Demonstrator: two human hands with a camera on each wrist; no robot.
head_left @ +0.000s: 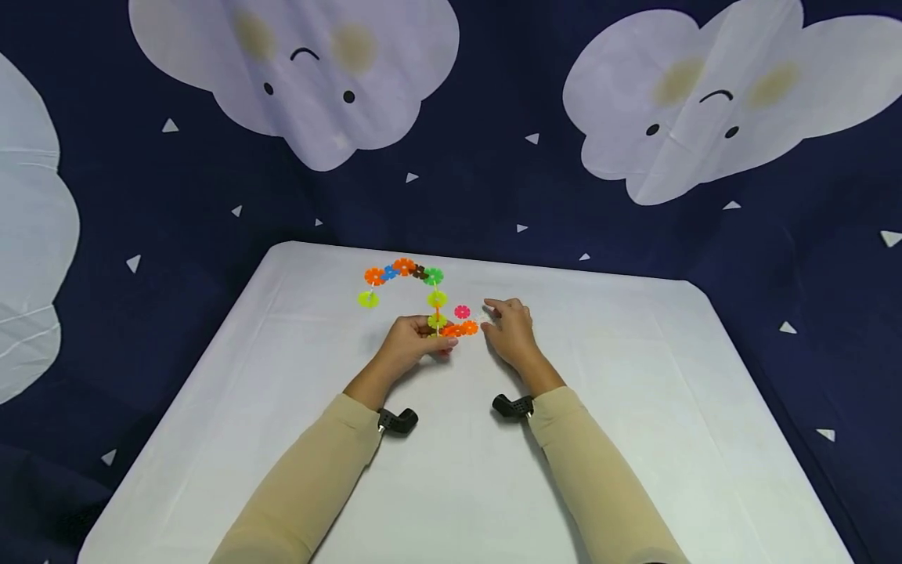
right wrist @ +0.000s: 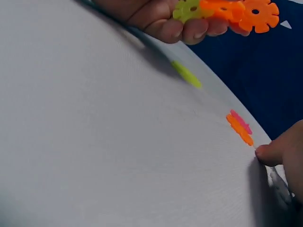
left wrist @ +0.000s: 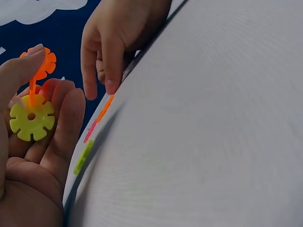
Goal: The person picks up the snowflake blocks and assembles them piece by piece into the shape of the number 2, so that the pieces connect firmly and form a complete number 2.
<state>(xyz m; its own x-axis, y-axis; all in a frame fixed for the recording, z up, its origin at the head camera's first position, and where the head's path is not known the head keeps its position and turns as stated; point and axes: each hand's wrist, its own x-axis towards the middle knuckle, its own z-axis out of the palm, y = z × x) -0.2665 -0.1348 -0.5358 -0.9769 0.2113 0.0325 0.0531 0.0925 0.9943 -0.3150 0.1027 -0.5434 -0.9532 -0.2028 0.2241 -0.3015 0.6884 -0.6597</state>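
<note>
My left hand [head_left: 409, 342] grips a linked chain of flower-shaped plastic discs, with the thumb over a joint and the fingers behind it. A yellow-green disc [left wrist: 32, 118] and an orange disc [left wrist: 46, 64] of this chain show against the palm. From the hand the chain rises through a green disc [head_left: 433, 276] and bends left to another orange disc [head_left: 374, 276]. My right hand [head_left: 513, 333] is low over the table, thumb and index finger apart around a pale, hard-to-see piece [head_left: 485, 317]. Beside those fingertips lies a pink disc [head_left: 462, 312].
A white-covered table [head_left: 620, 439] lies under both hands. Its far edge runs just beyond the chain, before a dark blue cloth [head_left: 479, 204] with clouds. In the right wrist view another yellow-green disc [right wrist: 186, 74] is seen nearly edge-on. Black wrist devices [head_left: 398, 421] sit at the sleeves.
</note>
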